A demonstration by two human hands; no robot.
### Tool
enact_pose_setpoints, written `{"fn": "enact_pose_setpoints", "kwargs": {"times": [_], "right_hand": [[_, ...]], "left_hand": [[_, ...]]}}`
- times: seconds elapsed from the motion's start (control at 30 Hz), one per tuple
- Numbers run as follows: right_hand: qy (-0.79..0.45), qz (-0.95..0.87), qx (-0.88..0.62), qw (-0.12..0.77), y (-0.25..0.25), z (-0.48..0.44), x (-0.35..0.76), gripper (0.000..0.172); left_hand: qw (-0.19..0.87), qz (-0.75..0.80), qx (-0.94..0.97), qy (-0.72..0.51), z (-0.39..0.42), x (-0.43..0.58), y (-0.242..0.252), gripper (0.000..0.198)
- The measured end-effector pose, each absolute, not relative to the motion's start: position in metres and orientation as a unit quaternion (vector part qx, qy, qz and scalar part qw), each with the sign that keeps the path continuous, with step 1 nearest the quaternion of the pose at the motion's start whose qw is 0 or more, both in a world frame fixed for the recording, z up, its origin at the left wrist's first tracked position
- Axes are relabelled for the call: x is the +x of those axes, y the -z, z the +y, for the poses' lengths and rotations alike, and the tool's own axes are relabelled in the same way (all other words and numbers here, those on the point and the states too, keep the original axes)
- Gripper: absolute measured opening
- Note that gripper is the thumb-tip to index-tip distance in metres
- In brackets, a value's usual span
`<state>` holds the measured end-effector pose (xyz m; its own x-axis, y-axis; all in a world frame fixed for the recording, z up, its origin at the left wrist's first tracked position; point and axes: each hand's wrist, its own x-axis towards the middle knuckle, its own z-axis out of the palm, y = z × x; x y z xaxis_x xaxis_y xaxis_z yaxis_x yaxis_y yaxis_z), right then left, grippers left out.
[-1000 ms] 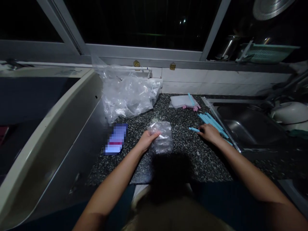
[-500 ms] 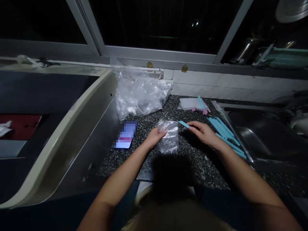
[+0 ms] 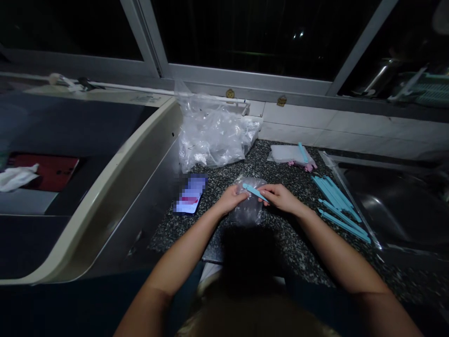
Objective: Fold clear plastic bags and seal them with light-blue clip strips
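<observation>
A small clear plastic bag (image 3: 249,210) lies on the dark speckled counter (image 3: 280,248) in front of me. My left hand (image 3: 229,200) is closed on the bag's left top corner. My right hand (image 3: 280,197) pinches a light blue strip (image 3: 255,192) and holds it slantwise over the top of the bag, close to my left fingers. The two hands nearly meet above the bag.
Several more blue strips (image 3: 338,199) lie at the right beside a steel sink (image 3: 396,201). A big crumpled clear bag (image 3: 213,133) stands at the back, a flat packet with pink bits (image 3: 291,154) behind, a phone (image 3: 191,194) at the left, beside a grey appliance (image 3: 105,187).
My right hand picked a blue strip from the pile at the right and carried it left over the small bag. My left hand stayed on the bag. The view turned left.
</observation>
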<state>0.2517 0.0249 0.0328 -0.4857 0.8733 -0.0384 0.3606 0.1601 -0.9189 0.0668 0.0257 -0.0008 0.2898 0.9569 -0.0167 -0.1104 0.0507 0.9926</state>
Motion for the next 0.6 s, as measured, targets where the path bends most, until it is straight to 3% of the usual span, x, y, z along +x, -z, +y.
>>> {"fn": "enact_pose_setpoints", "kwargs": {"times": [0.4,0.6], "right_hand": [[-0.500,-0.690,-0.458,0.255,-0.025,0.023,0.253,0.028],[-0.438,-0.729,-0.465,0.247,-0.020,0.026,0.248,0.025]], "left_hand": [[0.627,0.382,0.548,-0.401,0.028,0.064,0.008,0.032],[0.555,0.464,0.559,-0.406,0.032,0.064,0.007,0.036]]}}
